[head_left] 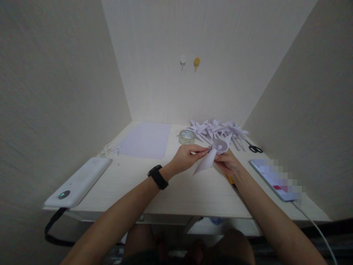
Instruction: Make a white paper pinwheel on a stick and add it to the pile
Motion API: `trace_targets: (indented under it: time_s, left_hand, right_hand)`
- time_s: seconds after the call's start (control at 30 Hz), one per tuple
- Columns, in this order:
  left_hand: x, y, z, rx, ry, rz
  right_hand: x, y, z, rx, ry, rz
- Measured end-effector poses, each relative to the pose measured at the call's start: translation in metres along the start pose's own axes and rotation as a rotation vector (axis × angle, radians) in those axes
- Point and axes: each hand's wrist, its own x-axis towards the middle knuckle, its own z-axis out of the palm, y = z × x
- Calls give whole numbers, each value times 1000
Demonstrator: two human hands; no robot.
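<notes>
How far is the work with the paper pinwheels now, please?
Done: a pile of finished pinwheels lies at the back of the desk. In hand: left hand and right hand hold one more paper pinwheel. Left: a stack of flat sheets remains unused.

Tape roll point(186, 136), pinwheel pile point(217, 129) behind hands

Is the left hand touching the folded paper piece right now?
Touching. The head view shows the left hand with fingertips pinching the folded paper piece where it meets the right hand.
</notes>
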Motion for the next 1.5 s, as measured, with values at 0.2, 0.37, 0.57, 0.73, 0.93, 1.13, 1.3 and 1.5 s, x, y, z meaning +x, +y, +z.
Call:
trace_targets:
  time_s: [0.2, 0.37, 0.57, 0.73, 0.93, 1.13, 1.3, 1.5]
  left_hand:
    - [0, -5, 0, 0, 18, -47]
    - [-3, -4, 1, 37, 121, -108]
    - [-4, 6, -9, 157, 90, 212]
    - [-1, 7, -14, 302, 122, 417]
    - [-7, 7, -15, 360, 54, 395]
    - [-11, 6, -18, 343, 30, 467]
    - [-12, 8, -19, 334, -15, 475]
    - [-11, 16, -20, 288, -41, 475]
  right_hand:
    - [0, -2, 3, -14, 35, -54]
    - [0, 0, -1, -155, 59, -108]
    - [-12, -18, 12, -613, 12, -538]
    - [-23, -25, 25, -910, 13, -846]
    - [-29, -21, 25, -1106, 48, -1012]
    - [-31, -20, 28, -1107, 100, -1097]
    - [-31, -19, 28, -1095, 95, -1074]
    - [-31, -18, 25, -1127, 129, -1086]
